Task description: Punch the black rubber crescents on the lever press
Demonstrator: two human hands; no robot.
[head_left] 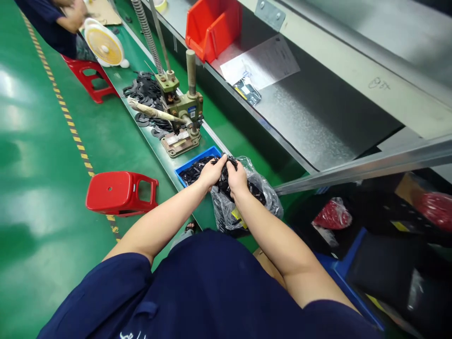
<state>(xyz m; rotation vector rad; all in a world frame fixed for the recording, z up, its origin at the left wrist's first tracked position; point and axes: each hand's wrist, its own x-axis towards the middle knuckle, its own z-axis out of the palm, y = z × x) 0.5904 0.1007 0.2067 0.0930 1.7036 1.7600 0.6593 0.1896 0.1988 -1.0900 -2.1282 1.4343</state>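
Observation:
My left hand (211,173) and my right hand (237,179) are close together, fingers curled round a clump of small black parts (223,181) between them. Below and around the hands lies a clear plastic bag (273,200) with more black parts in it. Just left of the bag, a blue tray (180,170) holds a heap of similar black parts. The fingertips are partly hidden by the parts.
A hand press (187,113) stands on the green bench (165,162), with flat black pieces (146,89) behind it. A red stool (111,190) is at left. Red bins (213,30) sit on the metal shelf. Another person (52,28) sits by a fan (104,44).

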